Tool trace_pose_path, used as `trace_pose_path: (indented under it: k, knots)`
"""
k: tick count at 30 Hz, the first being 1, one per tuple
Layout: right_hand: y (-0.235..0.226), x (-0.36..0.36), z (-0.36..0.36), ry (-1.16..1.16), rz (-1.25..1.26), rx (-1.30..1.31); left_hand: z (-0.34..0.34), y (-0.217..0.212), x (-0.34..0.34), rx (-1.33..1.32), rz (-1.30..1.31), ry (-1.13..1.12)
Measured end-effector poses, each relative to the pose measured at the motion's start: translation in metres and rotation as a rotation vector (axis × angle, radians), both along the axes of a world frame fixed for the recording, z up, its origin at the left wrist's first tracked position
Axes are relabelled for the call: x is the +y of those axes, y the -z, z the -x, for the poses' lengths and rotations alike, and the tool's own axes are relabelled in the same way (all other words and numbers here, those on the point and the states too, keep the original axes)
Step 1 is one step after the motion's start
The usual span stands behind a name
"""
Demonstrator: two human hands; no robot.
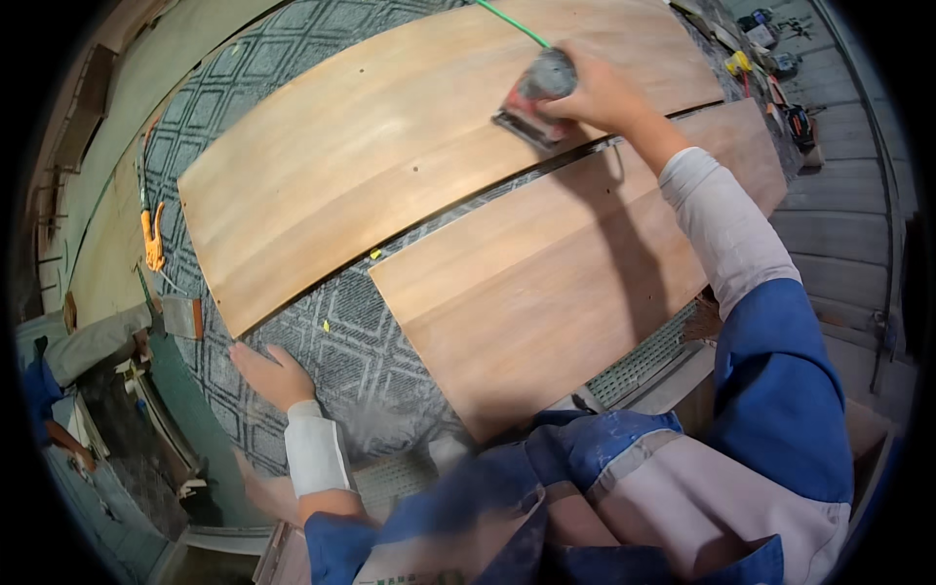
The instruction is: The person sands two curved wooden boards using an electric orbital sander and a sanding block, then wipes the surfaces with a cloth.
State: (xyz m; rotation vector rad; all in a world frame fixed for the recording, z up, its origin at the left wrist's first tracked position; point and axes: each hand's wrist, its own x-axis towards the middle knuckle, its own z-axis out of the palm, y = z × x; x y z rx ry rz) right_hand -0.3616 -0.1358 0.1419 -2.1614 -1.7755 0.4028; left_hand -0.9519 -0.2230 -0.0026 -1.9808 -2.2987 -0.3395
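My right hand (597, 93) is wrapped round the grey top of a red and grey power sander (527, 100), slightly blurred. Its pad rests on a large light-wood panel (322, 166) near that panel's lower long edge. A green hose (512, 21) runs from the sander toward the top of the view. My left hand (274, 376) has its fingers stretched out beside the large panel's near left corner; whether the fingertips touch the edge I cannot tell. Closer to me lies a second, smaller wood panel (546, 283), with a narrow gap between the two.
Both panels lie on grey patterned carpet (341, 356). An orange-handled tool (152, 239) and a small block (182, 319) are at the left. Several power tools (799, 127) sit at the far right. A perforated green strip (648, 356) runs along the near side. Another person's arm (97, 346) shows at far left.
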Motion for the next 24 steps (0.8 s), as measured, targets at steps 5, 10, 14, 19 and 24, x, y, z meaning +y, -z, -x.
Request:
trace_pose_path:
  k: [5,10,14,19,24]
  knots:
    - [-0.005,0.013,0.180,-0.298,0.006,0.105,0.002,0.002,-0.001,0.008,-0.003,0.002]
    - [0.012,0.025,0.338,-0.609,0.017,0.206,0.000,-0.003,0.013,-0.019,-0.003,0.026]
    - [0.000,0.036,0.379,-0.671,0.028,0.189,-0.002,0.001,0.009,-0.106,-0.006,0.014]
    - [-0.001,0.055,0.295,-0.443,0.081,0.176,0.009,0.007,0.002,-0.060,0.034,-0.038]
    - [-0.032,0.031,0.168,-0.143,0.026,0.096,-0.002,0.011,0.006,-0.039,-0.030,-0.071]
